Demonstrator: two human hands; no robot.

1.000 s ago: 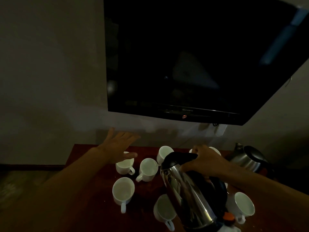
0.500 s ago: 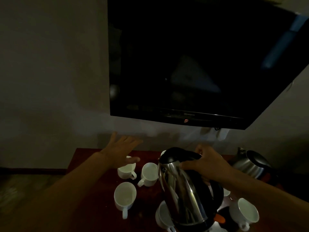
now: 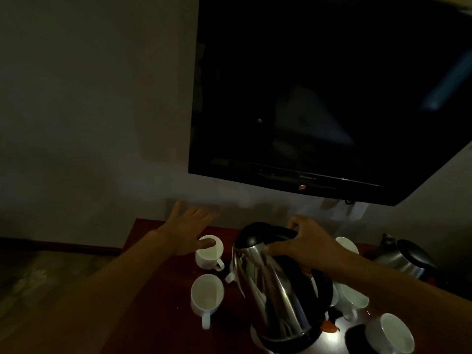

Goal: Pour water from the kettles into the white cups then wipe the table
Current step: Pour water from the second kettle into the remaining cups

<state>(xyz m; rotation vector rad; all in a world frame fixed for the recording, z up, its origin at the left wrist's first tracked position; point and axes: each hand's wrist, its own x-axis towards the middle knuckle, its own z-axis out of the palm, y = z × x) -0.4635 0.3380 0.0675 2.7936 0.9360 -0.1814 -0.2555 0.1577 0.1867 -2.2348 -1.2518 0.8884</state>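
Observation:
A steel kettle (image 3: 270,292) with a black lid and handle tilts to the left above the dark red table (image 3: 158,302). My right hand (image 3: 306,246) grips its handle near the lid. Several white cups stand around it: one at the back left (image 3: 208,254), one in front of that (image 3: 207,295), others to the right (image 3: 353,297) and front right (image 3: 394,334). My left hand (image 3: 187,232) hovers flat with spread fingers over the back left cup, holding nothing. The kettle's spout hides another cup.
A second steel kettle (image 3: 406,259) stands at the table's back right. A black television (image 3: 332,98) hangs on the wall above the table. The table's left edge drops to the floor (image 3: 38,277).
The kettle has risen and swung left over the middle cups. My left hand stayed spread over the back left cup. The camera has dipped slightly.

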